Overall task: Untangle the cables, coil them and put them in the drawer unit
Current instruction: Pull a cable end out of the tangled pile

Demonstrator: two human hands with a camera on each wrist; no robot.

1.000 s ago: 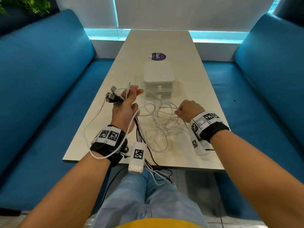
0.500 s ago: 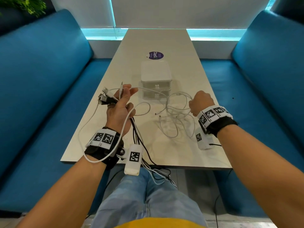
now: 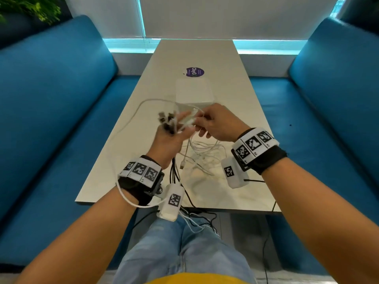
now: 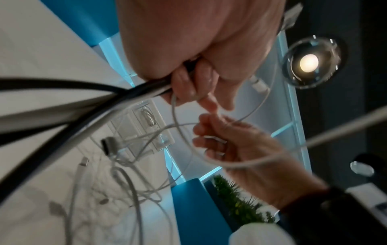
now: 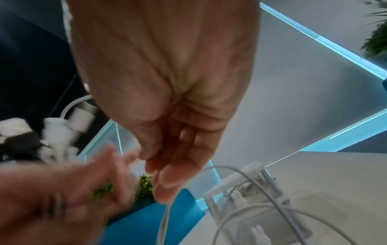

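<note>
My left hand (image 3: 174, 132) is raised over the table and grips a bundle of cable ends (image 3: 166, 119), black and white, with the plugs sticking up. Black cables (image 3: 174, 171) hang from it over the near table edge. In the left wrist view its fingers (image 4: 188, 86) curl round the bundle. My right hand (image 3: 205, 124) is up against the left one and pinches a thin white cable (image 5: 165, 215) at its fingertips. A loose white cable tangle (image 3: 205, 156) lies on the table below both hands. The white drawer unit (image 3: 193, 93) stands just beyond them.
The long pale table (image 3: 242, 111) runs away from me between two blue sofas (image 3: 51, 119). A purple round sticker (image 3: 195, 71) lies behind the drawer unit. A white cable loops round my left wrist. Cables dangle over my lap past the near edge.
My right hand has come in from the right side of the table to meet the left hand, bringing a white cable with it. Both hands now sit higher and closer together.
</note>
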